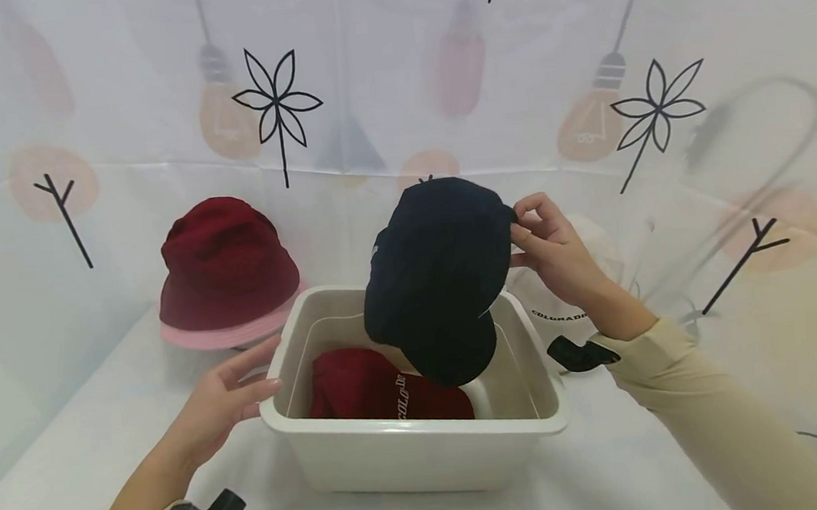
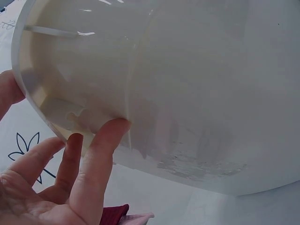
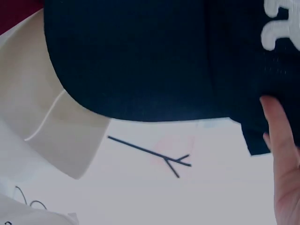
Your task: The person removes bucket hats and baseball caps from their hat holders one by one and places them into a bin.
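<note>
White printed cloth point(image 1: 375, 17) hangs behind a white bench point(image 1: 612, 463). Right hand point(image 1: 556, 255) has its grip pinched on the edge of the navy cap point(image 1: 445, 260), which dangles brim-down over the tub point(image 1: 418, 462); a red cap point(image 1: 350, 384) sits inside. Left hand point(image 1: 211, 399) isn't clenched, just straightish fingers against the tub's left side. I'd guess it's mid-transfer, in or out I can't tell; next move probably calls for a steady tub and keeping that brim from snagging.
</note>
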`<state>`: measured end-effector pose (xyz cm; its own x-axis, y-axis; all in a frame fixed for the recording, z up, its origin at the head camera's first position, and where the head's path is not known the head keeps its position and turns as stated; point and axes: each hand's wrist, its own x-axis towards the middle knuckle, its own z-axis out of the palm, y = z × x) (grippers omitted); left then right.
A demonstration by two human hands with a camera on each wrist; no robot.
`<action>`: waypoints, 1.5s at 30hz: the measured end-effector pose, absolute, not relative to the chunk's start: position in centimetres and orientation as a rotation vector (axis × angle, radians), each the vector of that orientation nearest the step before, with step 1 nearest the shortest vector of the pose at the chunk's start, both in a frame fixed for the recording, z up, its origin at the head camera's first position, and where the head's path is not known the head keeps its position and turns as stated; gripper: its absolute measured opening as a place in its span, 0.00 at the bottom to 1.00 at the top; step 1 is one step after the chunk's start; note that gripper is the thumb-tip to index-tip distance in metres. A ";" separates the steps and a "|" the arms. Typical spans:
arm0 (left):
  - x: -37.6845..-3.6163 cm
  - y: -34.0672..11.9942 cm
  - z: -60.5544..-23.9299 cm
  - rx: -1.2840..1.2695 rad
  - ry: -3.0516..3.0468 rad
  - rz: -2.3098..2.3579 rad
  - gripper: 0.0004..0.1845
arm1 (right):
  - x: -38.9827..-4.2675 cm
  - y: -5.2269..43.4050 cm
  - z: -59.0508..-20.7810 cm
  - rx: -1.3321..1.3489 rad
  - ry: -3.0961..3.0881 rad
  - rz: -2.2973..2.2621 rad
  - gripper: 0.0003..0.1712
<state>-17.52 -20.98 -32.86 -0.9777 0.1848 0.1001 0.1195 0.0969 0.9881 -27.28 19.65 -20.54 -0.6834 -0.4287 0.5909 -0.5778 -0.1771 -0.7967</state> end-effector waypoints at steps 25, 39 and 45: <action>-17.4 -20.8 -32.5 0.305 2.287 2.059 0.35 | -29.4 17.9 -21.9 1.468 -2.501 1.751 0.05; -17.6 -21.0 -32.9 0.302 2.286 2.051 0.35 | -30.2 15.7 -22.8 1.396 -2.856 1.619 0.08; -17.5 -21.0 -32.8 0.287 2.296 2.046 0.35 | -30.6 14.7 -23.6 1.490 -2.892 1.606 0.07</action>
